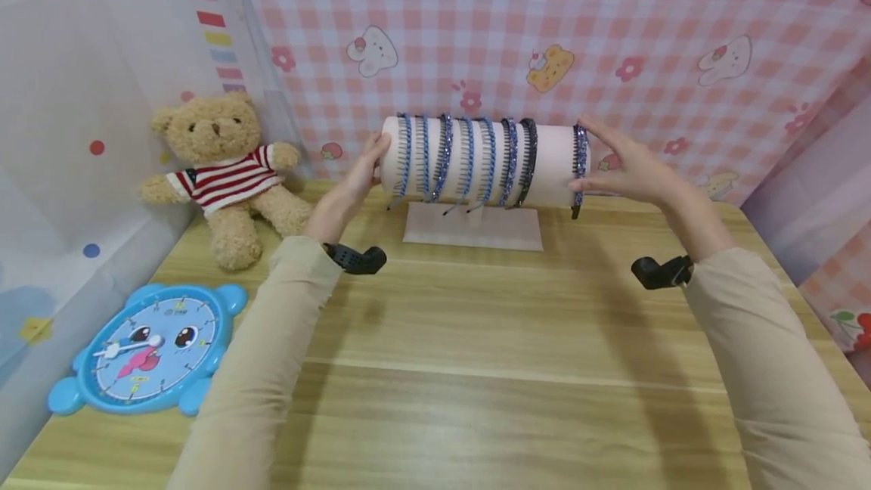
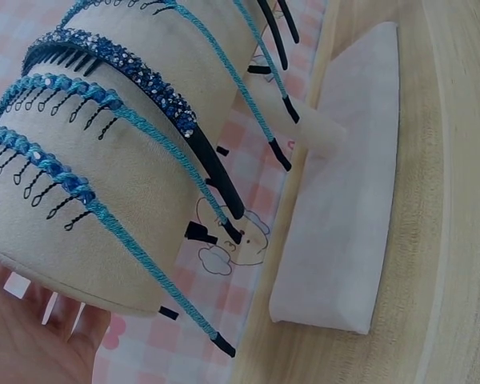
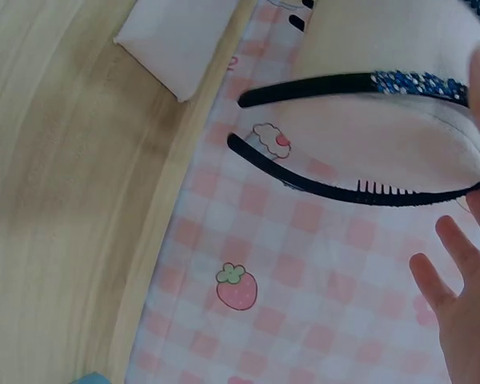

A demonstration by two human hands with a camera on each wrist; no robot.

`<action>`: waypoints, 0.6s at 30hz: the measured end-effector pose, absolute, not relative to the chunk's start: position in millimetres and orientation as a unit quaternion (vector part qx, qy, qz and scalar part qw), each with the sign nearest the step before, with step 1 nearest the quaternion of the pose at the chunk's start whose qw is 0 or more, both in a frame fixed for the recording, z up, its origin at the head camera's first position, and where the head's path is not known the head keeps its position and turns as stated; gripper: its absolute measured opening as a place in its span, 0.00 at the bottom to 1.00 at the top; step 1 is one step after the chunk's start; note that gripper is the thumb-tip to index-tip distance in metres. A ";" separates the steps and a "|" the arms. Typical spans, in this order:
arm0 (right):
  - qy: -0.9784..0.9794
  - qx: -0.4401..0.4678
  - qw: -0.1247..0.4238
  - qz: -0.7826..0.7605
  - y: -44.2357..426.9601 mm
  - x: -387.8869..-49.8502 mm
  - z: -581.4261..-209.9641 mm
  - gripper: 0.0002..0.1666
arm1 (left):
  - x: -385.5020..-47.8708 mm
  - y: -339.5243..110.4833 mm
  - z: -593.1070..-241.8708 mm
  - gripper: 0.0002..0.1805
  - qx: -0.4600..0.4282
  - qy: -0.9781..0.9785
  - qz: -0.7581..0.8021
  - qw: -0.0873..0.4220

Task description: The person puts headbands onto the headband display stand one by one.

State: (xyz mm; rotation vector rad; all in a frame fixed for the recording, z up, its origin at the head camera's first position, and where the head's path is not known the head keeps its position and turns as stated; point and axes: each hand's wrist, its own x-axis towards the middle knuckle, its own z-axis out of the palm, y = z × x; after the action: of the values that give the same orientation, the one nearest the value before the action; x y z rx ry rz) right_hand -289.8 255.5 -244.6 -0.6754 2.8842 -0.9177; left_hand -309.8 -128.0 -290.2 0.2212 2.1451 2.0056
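Observation:
A padded pale display roll [image 1: 554, 161] stands on a flat base [image 1: 472, 227], with several headbands [image 1: 487, 161] in blue and black around it. At its right end, my right hand [image 1: 629, 165] holds a glittery blue-and-black headband [image 1: 580, 161] between thumb and fingers. In the right wrist view, this headband [image 3: 420, 83] hangs around the roll's end, its black tips apart and comb teeth showing. My left hand [image 1: 361, 165] rests against the roll's left end. Its extended fingers [image 2: 58, 314] are partly hidden behind that end in the left wrist view.
A teddy bear [image 1: 221, 172] in a striped shirt sits at the back left of the wooden table [image 1: 476, 369]. In front of it lies a blue toy clock [image 1: 197, 308]. A pink checked cloth [image 1: 422, 74] hangs behind the roll.

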 end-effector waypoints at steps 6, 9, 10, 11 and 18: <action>0.940 -0.190 0.032 -0.282 256.7 -289.5 -241.0 0.60 | -305.7 -128.4 -290.0 0.33 0.092 0.725 0.676 0.092; 0.940 -0.187 0.030 -0.282 256.3 -289.3 -242.4 0.61 | -307.3 -128.2 -289.9 0.32 0.088 0.724 0.677 0.099; 0.940 -0.191 0.027 -0.281 255.2 -289.1 -242.6 0.61 | -307.6 -128.3 -289.6 0.32 0.086 0.725 0.675 0.101; 0.940 -0.198 0.022 -0.276 253.6 -289.3 -242.6 0.60 | -307.7 -128.7 -289.3 0.31 0.084 0.726 0.675 0.103; 0.950 -0.243 -0.027 -0.195 234.4 -291.6 -237.4 0.59 | -304.8 -130.4 -286.8 0.30 0.074 0.725 0.679 0.096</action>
State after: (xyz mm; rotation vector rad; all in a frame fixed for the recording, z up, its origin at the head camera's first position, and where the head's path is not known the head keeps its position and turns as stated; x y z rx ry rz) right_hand -291.6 234.4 -237.4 -0.7762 3.0358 -0.6244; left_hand -304.8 -130.4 -286.8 0.2196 2.1473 2.0111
